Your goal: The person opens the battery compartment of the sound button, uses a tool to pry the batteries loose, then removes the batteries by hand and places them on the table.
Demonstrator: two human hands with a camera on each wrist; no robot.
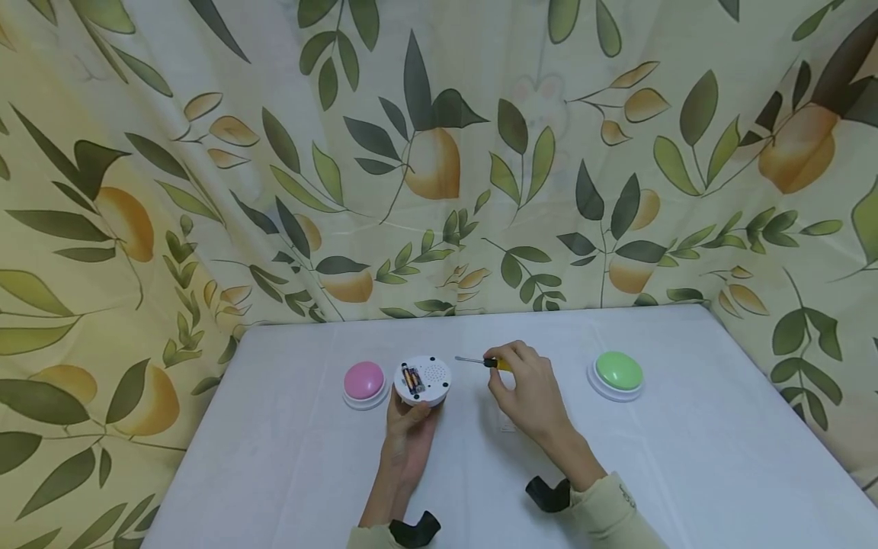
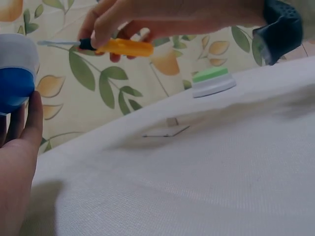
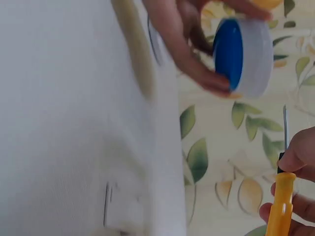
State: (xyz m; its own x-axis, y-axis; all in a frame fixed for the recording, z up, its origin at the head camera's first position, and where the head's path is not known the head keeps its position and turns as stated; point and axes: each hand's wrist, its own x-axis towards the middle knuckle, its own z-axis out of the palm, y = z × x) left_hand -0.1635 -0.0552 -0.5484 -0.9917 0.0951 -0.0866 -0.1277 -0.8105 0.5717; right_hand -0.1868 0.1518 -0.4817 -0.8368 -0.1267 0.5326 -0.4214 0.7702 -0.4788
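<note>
Two hands show on my feed: the left hand (image 1: 408,428) grips a round white plastic casing with a blue dome (image 1: 435,385) above the white-covered table (image 1: 274,457), just right of a pink-domed white button (image 1: 363,380), its copper-and-black batteries (image 1: 413,380) exposed; the right hand (image 1: 531,390) pinches a yellow-handled metal screwdriver (image 2: 125,47), tip apart from the casing. I judge a loose left grip could drop the casing, while poor aim could make the tip skid into the batteries.

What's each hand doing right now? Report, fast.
Left hand: closed on the blue-and-white button, holding it up.
Right hand: closed on the yellow screwdriver.
</note>
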